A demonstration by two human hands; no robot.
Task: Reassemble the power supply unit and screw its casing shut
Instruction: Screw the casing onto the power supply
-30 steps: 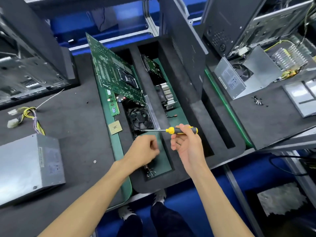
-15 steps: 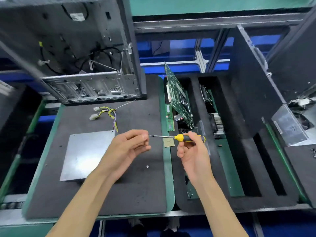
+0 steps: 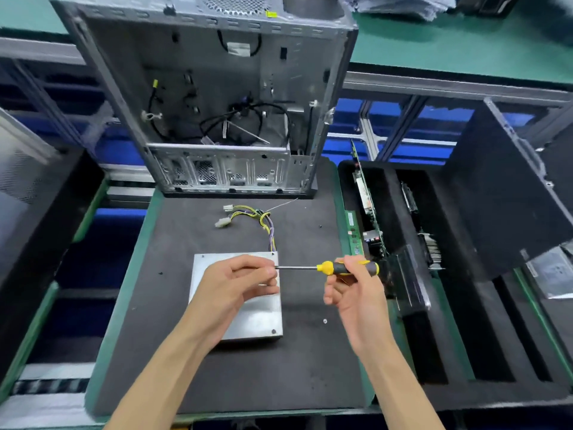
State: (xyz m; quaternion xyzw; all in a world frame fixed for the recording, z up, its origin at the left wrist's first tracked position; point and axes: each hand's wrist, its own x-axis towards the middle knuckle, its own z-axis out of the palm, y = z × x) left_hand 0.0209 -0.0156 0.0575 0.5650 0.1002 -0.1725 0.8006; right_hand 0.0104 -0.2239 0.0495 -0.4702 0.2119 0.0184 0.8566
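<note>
Screwdriver [image 3: 347, 268] gripped by right hand [image 3: 356, 293], left hand [image 3: 235, 283] fingers pinching its tip, power supply [image 3: 257, 318] beneath.

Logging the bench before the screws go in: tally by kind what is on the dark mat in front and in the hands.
Power supply unit: 1
Wire harness: 1
Screwdriver, held in the right hand: 1
Open computer case: 1
Loose screws, one at: too small to count
Total: 4
</note>
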